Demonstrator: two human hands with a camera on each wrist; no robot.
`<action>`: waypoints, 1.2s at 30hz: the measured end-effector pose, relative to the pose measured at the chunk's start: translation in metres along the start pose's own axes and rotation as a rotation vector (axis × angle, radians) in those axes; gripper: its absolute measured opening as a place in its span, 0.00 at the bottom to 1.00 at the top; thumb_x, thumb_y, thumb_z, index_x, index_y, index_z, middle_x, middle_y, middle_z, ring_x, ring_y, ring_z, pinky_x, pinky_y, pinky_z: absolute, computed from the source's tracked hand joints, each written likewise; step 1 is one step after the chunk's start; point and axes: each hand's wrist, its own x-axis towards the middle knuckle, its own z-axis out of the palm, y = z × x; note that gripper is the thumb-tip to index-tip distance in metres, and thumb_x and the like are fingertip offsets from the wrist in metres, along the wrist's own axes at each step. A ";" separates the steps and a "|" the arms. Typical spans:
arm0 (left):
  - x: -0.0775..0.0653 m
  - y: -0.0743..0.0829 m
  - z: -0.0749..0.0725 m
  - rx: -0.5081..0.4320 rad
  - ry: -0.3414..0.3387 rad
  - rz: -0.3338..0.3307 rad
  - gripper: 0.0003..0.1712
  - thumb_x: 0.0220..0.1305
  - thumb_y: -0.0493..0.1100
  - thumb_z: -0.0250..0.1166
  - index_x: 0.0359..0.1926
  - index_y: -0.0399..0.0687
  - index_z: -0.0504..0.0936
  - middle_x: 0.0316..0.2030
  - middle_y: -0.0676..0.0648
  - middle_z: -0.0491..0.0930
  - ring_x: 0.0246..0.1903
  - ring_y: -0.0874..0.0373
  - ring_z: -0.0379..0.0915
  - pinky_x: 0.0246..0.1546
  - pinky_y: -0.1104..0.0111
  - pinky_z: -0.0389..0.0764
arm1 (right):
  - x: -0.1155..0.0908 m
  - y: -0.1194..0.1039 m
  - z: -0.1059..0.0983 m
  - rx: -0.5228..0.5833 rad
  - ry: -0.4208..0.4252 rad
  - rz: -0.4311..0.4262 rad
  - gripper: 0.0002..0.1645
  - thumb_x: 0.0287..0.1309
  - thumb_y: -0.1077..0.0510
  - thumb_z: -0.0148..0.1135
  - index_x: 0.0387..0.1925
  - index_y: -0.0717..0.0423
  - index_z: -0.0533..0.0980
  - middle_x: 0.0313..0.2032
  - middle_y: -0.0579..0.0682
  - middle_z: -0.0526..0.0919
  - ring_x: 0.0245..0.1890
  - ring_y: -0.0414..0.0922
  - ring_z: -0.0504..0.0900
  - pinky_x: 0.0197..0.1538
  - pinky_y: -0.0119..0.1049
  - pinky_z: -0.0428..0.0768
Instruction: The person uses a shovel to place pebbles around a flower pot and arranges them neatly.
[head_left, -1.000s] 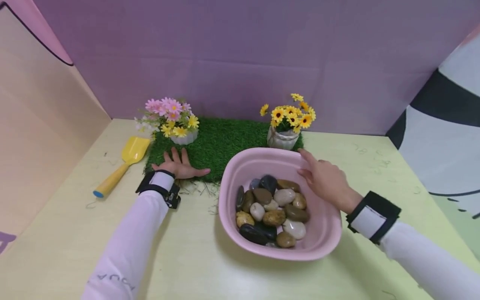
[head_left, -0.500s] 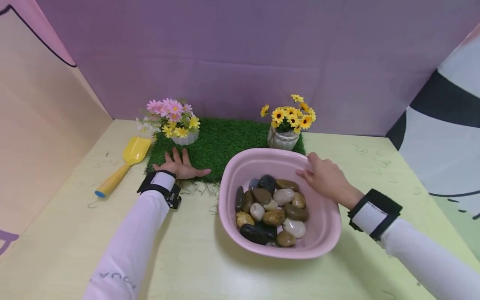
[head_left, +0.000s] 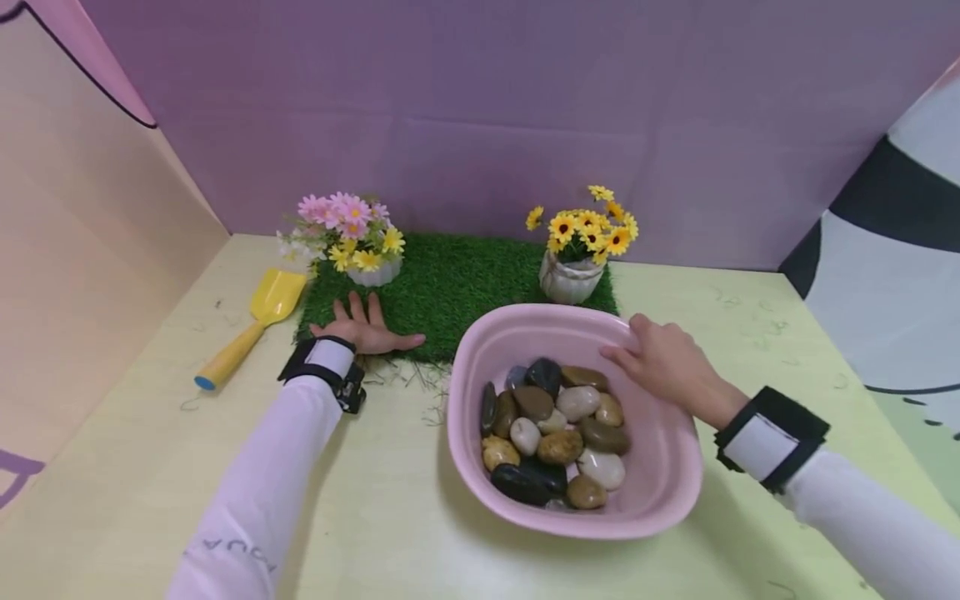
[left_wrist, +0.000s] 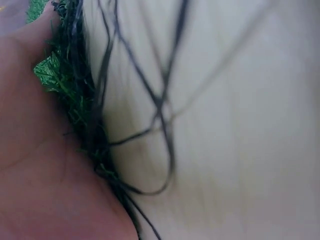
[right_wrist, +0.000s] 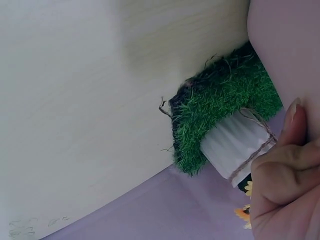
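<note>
In the head view my right hand (head_left: 671, 367) grips the far right rim of a pink plastic basin (head_left: 660, 492), thumb inside and fingers curled outside. Smooth pebbles (head_left: 558, 447) in brown, white and black lie inside. The basin is tilted toward me, with a shadow beneath it. The right wrist view shows curled fingers (right_wrist: 280, 175) against the basin's outer wall (right_wrist: 285, 45). My left hand (head_left: 367, 333) rests on the front left of a green artificial grass mat (head_left: 457, 279), its fingers spread. Loose dark strands (left_wrist: 160, 105) lie beside that palm.
A pot of pink and yellow flowers (head_left: 348, 229) stands at the mat's left, and a pot of yellow flowers (head_left: 573, 271) at its right. Left of the mat, a yellow toy shovel (head_left: 255, 325) lies on the pale table (head_left: 390, 500). A purple backdrop (head_left: 480, 108) rises behind.
The basin has shifted slightly right and nearer to me with my right hand. That hand's fingers have curled more over the rim. My left hand stays on the mat.
</note>
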 end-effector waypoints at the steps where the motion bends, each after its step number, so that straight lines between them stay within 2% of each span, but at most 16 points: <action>1: 0.000 0.000 0.000 0.002 0.000 0.001 0.65 0.57 0.82 0.46 0.76 0.35 0.47 0.74 0.23 0.39 0.73 0.23 0.27 0.63 0.26 0.23 | -0.002 0.000 0.000 -0.003 0.005 -0.004 0.23 0.67 0.44 0.59 0.34 0.61 0.69 0.17 0.51 0.71 0.13 0.42 0.72 0.16 0.34 0.69; 6: -0.001 0.002 -0.002 0.003 0.001 -0.003 0.64 0.58 0.81 0.46 0.76 0.35 0.48 0.74 0.23 0.40 0.73 0.23 0.27 0.63 0.26 0.23 | -0.009 0.000 0.001 -0.007 0.020 -0.009 0.23 0.67 0.44 0.59 0.33 0.60 0.68 0.16 0.50 0.70 0.13 0.42 0.71 0.15 0.33 0.69; 9: -0.001 0.004 -0.002 -0.008 -0.002 0.002 0.64 0.58 0.81 0.46 0.76 0.35 0.48 0.74 0.24 0.39 0.73 0.23 0.27 0.63 0.26 0.23 | -0.014 0.001 0.001 -0.010 0.022 0.016 0.23 0.67 0.44 0.59 0.32 0.60 0.68 0.16 0.49 0.69 0.13 0.42 0.71 0.15 0.33 0.68; 16: -0.002 0.004 -0.005 -0.076 -0.017 -0.008 0.61 0.61 0.79 0.45 0.76 0.35 0.48 0.74 0.24 0.40 0.73 0.23 0.27 0.63 0.26 0.22 | -0.021 0.000 0.004 0.016 0.023 0.030 0.22 0.67 0.44 0.59 0.32 0.59 0.67 0.16 0.49 0.68 0.13 0.42 0.70 0.16 0.33 0.68; 21: -0.003 0.002 -0.002 -0.057 -0.012 -0.006 0.62 0.60 0.80 0.45 0.76 0.36 0.48 0.74 0.24 0.40 0.73 0.23 0.28 0.63 0.27 0.22 | -0.020 0.000 0.007 0.020 0.024 0.050 0.24 0.67 0.42 0.58 0.33 0.59 0.67 0.17 0.50 0.69 0.13 0.42 0.71 0.15 0.33 0.68; 32: 0.000 -0.001 -0.003 -0.008 -0.020 -0.013 0.65 0.59 0.81 0.46 0.77 0.38 0.38 0.75 0.26 0.31 0.73 0.25 0.20 0.64 0.27 0.24 | -0.021 -0.003 0.007 0.010 0.050 0.074 0.24 0.67 0.41 0.58 0.33 0.59 0.68 0.17 0.50 0.70 0.13 0.43 0.71 0.15 0.34 0.67; 36: 0.000 0.001 0.000 0.000 -0.002 -0.010 0.67 0.58 0.81 0.47 0.77 0.39 0.33 0.75 0.27 0.26 0.73 0.26 0.18 0.64 0.26 0.24 | -0.020 -0.003 0.005 0.007 0.053 0.087 0.25 0.67 0.41 0.58 0.32 0.59 0.68 0.17 0.51 0.70 0.13 0.43 0.71 0.14 0.35 0.67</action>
